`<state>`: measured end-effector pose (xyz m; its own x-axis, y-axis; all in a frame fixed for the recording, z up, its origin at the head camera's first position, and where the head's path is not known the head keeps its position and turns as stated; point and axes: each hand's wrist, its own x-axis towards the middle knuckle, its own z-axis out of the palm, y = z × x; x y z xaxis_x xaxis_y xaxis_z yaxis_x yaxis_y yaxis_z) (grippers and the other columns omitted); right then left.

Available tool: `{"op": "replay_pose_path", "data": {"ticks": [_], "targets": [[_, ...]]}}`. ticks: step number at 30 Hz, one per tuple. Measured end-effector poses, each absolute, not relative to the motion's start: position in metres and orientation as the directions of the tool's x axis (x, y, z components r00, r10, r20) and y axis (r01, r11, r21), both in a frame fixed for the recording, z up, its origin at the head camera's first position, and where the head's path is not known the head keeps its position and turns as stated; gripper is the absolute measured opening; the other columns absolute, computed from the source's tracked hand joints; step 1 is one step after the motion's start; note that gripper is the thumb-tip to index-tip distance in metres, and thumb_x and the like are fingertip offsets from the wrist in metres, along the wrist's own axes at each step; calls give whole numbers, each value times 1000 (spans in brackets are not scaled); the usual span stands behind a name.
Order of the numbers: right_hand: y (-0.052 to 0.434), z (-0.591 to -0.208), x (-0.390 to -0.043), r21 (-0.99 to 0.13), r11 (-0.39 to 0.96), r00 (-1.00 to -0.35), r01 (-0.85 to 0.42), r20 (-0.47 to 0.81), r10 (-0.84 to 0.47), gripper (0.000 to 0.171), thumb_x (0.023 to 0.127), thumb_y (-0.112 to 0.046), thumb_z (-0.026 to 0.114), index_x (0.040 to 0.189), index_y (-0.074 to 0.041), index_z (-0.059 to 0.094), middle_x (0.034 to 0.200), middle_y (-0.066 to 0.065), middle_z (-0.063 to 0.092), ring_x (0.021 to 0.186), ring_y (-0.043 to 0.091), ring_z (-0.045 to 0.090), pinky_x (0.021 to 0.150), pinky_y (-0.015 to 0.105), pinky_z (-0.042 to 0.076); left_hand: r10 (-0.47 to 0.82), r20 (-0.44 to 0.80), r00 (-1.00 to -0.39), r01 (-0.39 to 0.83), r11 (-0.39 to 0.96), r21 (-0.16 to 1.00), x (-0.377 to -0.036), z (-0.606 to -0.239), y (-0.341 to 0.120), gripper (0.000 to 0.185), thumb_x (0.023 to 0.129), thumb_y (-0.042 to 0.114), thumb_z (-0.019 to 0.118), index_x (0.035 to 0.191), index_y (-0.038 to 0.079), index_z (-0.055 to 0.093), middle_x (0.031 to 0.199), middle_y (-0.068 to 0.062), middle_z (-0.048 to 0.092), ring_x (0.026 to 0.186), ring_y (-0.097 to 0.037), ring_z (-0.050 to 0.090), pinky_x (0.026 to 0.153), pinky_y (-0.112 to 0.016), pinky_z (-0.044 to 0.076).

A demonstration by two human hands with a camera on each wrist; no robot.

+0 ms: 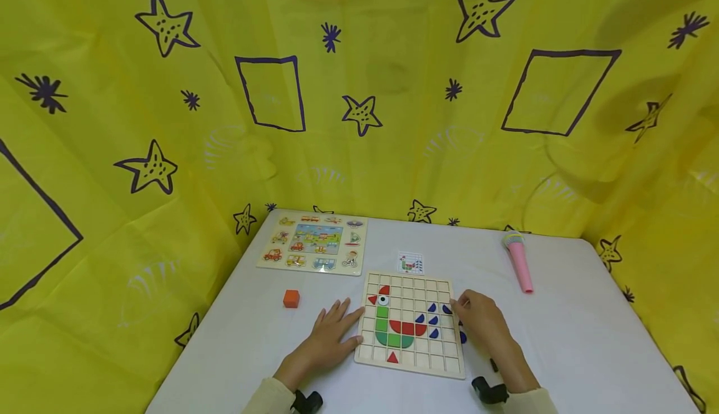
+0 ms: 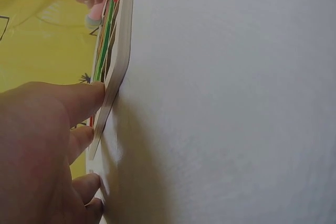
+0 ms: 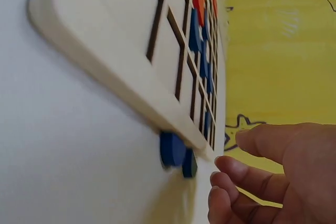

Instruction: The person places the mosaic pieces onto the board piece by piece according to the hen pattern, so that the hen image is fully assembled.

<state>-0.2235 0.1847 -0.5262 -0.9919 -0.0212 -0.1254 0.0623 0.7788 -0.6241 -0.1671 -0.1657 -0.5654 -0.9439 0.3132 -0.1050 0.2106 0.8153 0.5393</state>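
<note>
A wooden grid board (image 1: 418, 362) lies on the white table (image 1: 567, 339). Coloured pieces on it form a bird in green, red and blue. My left hand (image 1: 349, 328) lies flat on the table, its straight fingers (image 2: 86, 100) touching the board's left edge (image 2: 118, 61). My right hand (image 1: 457, 309) rests at the board's right edge with its fingers (image 3: 239, 169) loosely curled and nothing between them. Two loose blue pieces (image 3: 174, 151) lie on the table against that edge of the board (image 3: 115, 40), close to my fingertips.
An orange cube (image 1: 291, 298) sits left of the board. Behind it lie a vehicle puzzle (image 1: 314, 245) and a small pattern card (image 1: 410, 263). A pink toy microphone (image 1: 519, 263) lies at the back right. Yellow star-printed sheeting (image 1: 359, 89) surrounds the table.
</note>
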Motion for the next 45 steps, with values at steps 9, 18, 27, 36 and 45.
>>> {"op": "replay_pose_path", "data": {"ticks": [9, 18, 27, 36, 45], "targets": [[210, -520, -221, -565, 824, -978, 45, -194, -80, 22, 99, -20, 69, 102, 1, 66, 92, 12, 65, 85, 27, 58, 73, 42, 52, 311, -102, -945, 210, 814, 541, -167, -567, -165, 64, 105, 49, 60, 162, 26, 44, 174, -13, 28, 162, -41, 17, 128, -68, 10], [211, -534, -221, -604, 797, -978, 15, -176, -115, 20, 96, -14, 70, 112, -2, 65, 96, 12, 63, 86, 25, 58, 71, 39, 51, 313, -92, -945, 215, 809, 548, -166, -566, -165, 63, 104, 48, 61, 162, 27, 45, 173, -14, 28, 162, -41, 18, 128, -69, 11], [210, -537, -218, -611, 789, -972, -67, -140, -191, 16, 95, -7, 70, 110, -5, 70, 97, 9, 60, 88, 23, 57, 75, 40, 51, 317, -92, -944, 215, 802, 558, -166, -565, -165, 63, 104, 48, 61, 162, 26, 45, 173, -15, 28, 162, -42, 17, 128, -69, 10], [220, -533, -211, -590, 806, -978, -54, -130, -161, 11, 94, -10, 73, 100, -4, 67, 89, 5, 58, 83, 21, 54, 71, 34, 46, 313, -102, -944, 209, 809, 549, -167, -565, -167, 64, 105, 49, 60, 162, 27, 44, 174, -14, 27, 162, -41, 16, 128, -68, 10], [214, -541, -214, -610, 792, -986, -6, -130, -107, 14, 96, -15, 74, 98, -5, 66, 86, 4, 61, 81, 21, 56, 68, 33, 47, 339, -73, -938, 240, 787, 568, -167, -567, -169, 63, 105, 45, 61, 162, 23, 45, 172, -18, 29, 161, -43, 19, 128, -69, 11]]}}
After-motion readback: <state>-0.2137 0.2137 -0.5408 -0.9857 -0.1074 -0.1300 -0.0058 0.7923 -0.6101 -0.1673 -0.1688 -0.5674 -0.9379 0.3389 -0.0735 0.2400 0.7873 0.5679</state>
